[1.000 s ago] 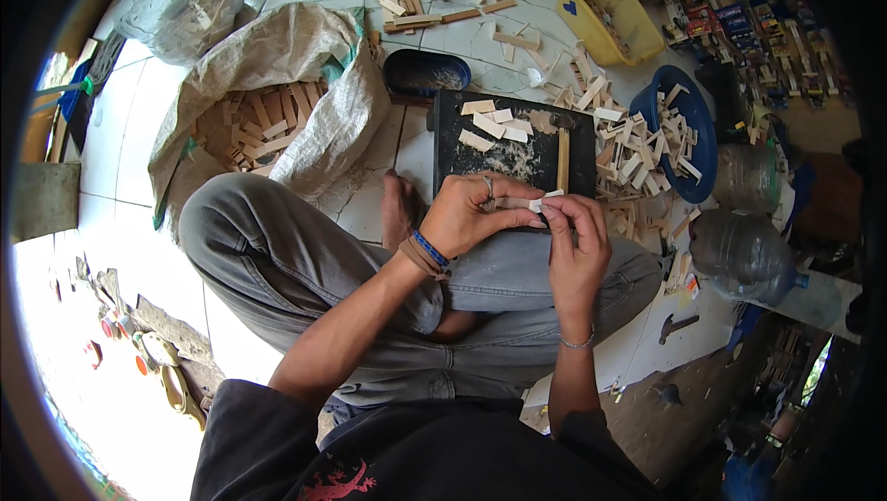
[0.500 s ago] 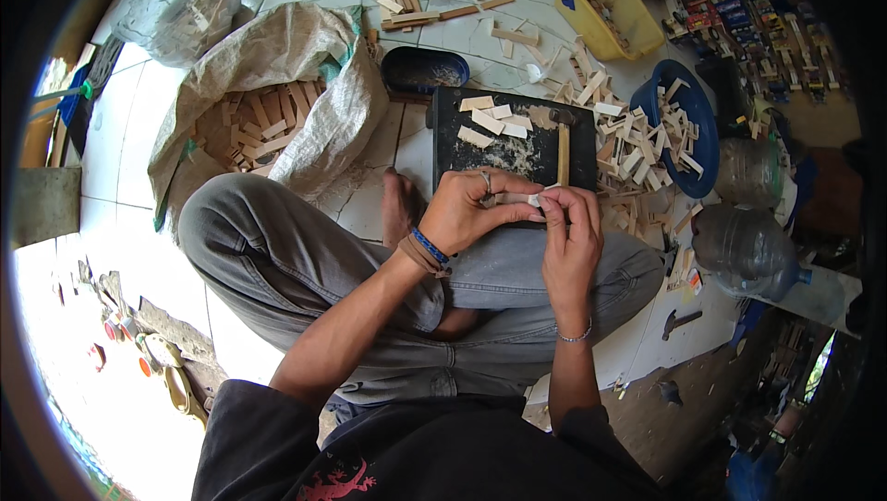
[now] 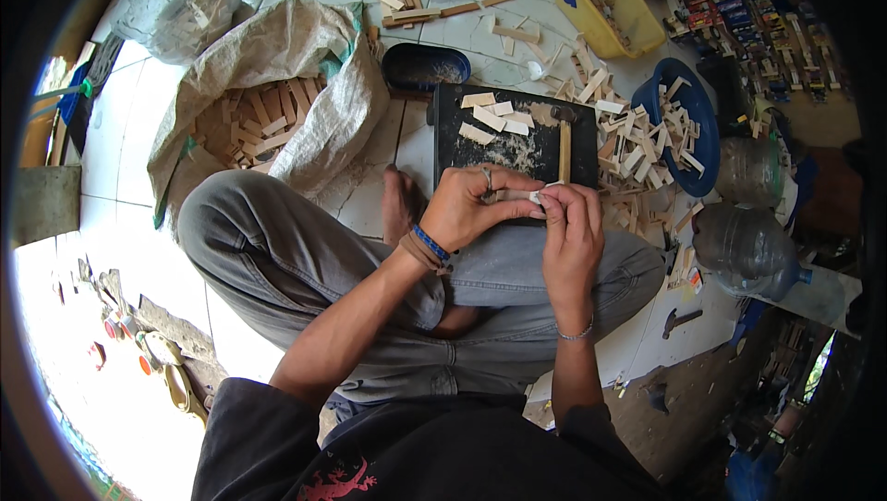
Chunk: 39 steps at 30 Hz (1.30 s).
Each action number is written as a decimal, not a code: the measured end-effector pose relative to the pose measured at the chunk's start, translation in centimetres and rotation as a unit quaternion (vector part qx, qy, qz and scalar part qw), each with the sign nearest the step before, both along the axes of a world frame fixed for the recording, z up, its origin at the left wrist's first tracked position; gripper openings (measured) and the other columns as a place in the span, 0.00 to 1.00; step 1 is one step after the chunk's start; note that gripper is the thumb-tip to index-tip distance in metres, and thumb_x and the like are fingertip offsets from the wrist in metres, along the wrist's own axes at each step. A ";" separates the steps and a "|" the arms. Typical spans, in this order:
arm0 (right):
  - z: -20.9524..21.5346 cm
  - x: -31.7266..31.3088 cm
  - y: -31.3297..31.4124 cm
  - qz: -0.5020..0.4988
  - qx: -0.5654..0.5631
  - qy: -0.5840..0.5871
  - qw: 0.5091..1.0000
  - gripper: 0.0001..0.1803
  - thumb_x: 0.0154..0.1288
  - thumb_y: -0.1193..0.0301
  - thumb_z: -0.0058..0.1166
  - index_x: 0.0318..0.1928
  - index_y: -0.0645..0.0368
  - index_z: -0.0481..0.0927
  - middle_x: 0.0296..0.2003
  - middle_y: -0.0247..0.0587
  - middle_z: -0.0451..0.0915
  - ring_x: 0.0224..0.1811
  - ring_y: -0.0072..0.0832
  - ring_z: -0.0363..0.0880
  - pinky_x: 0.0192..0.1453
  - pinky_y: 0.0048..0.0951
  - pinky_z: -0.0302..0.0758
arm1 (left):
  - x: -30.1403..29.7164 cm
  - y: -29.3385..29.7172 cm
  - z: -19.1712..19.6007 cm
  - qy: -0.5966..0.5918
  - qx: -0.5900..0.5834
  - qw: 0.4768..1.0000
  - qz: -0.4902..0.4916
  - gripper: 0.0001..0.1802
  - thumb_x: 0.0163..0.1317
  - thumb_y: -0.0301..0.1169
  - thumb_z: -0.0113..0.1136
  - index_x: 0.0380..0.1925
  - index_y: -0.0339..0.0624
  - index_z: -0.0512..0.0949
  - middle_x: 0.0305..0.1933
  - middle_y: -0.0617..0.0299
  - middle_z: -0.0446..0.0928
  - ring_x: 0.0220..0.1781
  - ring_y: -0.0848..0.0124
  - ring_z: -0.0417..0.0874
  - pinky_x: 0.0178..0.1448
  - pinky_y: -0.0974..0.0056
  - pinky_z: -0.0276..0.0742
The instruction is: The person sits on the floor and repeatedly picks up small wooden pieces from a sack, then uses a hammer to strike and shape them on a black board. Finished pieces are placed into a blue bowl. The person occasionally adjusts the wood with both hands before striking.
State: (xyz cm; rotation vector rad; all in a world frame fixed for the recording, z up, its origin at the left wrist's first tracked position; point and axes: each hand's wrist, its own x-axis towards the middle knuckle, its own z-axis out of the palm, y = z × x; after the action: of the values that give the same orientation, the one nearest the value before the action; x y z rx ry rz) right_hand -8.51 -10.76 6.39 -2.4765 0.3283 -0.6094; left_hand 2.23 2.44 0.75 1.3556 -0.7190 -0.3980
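Note:
Over my right shin, my left hand pinches a small pale wooden block between thumb and fingers. The fingertips of my right hand close on the block's other end, where a little whitish bit shows; my fingers cover much of the block. Just beyond my hands lies a black board strewn with sawdust. Several wooden pieces rest on it, and a hammer with a wooden handle lies along its right side.
To the left, a woven sack gapes open with wood pieces inside. A blue oval tray sits beyond it. On the right are a heap of wood pieces, a blue basin, a yellow tub and a plastic bottle.

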 end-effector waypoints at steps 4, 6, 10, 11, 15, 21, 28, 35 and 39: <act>0.0 0.2 -0.2 0.026 -0.075 -0.004 0.997 0.05 0.74 0.78 0.57 0.48 0.63 0.79 0.44 0.46 0.79 0.45 0.44 0.82 0.49 0.41 0.78 | 0.1 0.0 0.0 -0.001 0.001 1.000 0.000 0.17 0.58 0.32 0.78 0.47 0.39 0.89 0.45 0.55 0.90 0.47 0.67 0.90 0.53 0.64 0.83; 0.1 0.3 -0.5 0.041 -0.091 0.014 0.995 0.06 0.73 0.78 0.57 0.48 0.63 0.79 0.44 0.47 0.79 0.45 0.45 0.82 0.49 0.42 0.78 | 0.1 0.1 0.0 0.004 0.004 1.000 -0.002 0.17 0.58 0.32 0.78 0.47 0.39 0.89 0.44 0.55 0.90 0.47 0.67 0.90 0.53 0.64 0.83; 0.3 0.3 -1.1 0.057 -0.098 0.035 0.993 0.06 0.73 0.79 0.57 0.48 0.63 0.78 0.44 0.47 0.79 0.46 0.45 0.81 0.49 0.42 0.78 | 0.2 0.1 0.0 0.003 -0.002 1.000 -0.003 0.17 0.58 0.32 0.78 0.47 0.39 0.89 0.44 0.56 0.90 0.47 0.68 0.90 0.52 0.65 0.83; 0.4 0.3 -1.2 0.060 -0.092 0.037 0.993 0.07 0.72 0.78 0.57 0.48 0.61 0.78 0.45 0.45 0.79 0.46 0.45 0.81 0.49 0.43 0.77 | 0.2 0.1 0.0 0.002 -0.004 1.000 -0.003 0.17 0.58 0.31 0.78 0.47 0.39 0.89 0.44 0.56 0.90 0.47 0.68 0.90 0.52 0.65 0.83; 0.4 0.4 -1.4 0.065 -0.075 0.042 0.994 0.08 0.72 0.77 0.58 0.50 0.57 0.80 0.47 0.43 0.79 0.46 0.45 0.80 0.50 0.43 0.76 | 0.2 0.1 0.1 0.008 -0.003 1.000 -0.008 0.17 0.58 0.31 0.78 0.46 0.39 0.89 0.44 0.56 0.90 0.46 0.68 0.90 0.52 0.65 0.83; 0.7 0.3 -1.3 0.070 -0.079 0.032 0.994 0.05 0.73 0.79 0.57 0.47 0.63 0.78 0.43 0.46 0.79 0.45 0.44 0.82 0.49 0.39 0.78 | 0.2 0.1 0.2 0.011 0.001 1.000 -0.012 0.16 0.58 0.31 0.78 0.46 0.39 0.89 0.45 0.55 0.90 0.46 0.68 0.90 0.53 0.64 0.84; 0.6 0.5 -1.3 0.070 -0.066 0.027 0.995 0.05 0.74 0.78 0.56 0.47 0.64 0.78 0.43 0.46 0.79 0.45 0.43 0.82 0.48 0.39 0.78 | 0.2 0.1 0.2 0.027 0.007 0.999 -0.021 0.16 0.59 0.31 0.77 0.47 0.38 0.89 0.45 0.56 0.90 0.48 0.69 0.90 0.54 0.65 0.83; 0.6 0.3 -1.5 0.068 -0.061 0.031 0.995 0.05 0.75 0.78 0.56 0.47 0.64 0.78 0.44 0.45 0.80 0.45 0.41 0.82 0.48 0.38 0.79 | 0.2 0.0 0.0 0.029 0.007 0.999 -0.027 0.16 0.59 0.31 0.77 0.47 0.38 0.89 0.46 0.56 0.90 0.47 0.70 0.89 0.54 0.66 0.83; 0.5 0.3 -1.5 0.068 -0.065 0.029 0.995 0.05 0.75 0.78 0.56 0.48 0.64 0.79 0.44 0.45 0.80 0.45 0.42 0.82 0.48 0.38 0.79 | 0.2 0.0 0.1 0.031 0.010 0.999 -0.024 0.16 0.59 0.31 0.77 0.47 0.38 0.89 0.45 0.56 0.90 0.47 0.70 0.89 0.54 0.65 0.83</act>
State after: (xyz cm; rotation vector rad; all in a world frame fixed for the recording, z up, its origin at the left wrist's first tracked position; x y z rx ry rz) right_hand -8.18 -12.30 6.92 -2.6191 0.1430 -0.5183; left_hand 2.40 2.44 0.81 1.3420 -0.6989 -0.4839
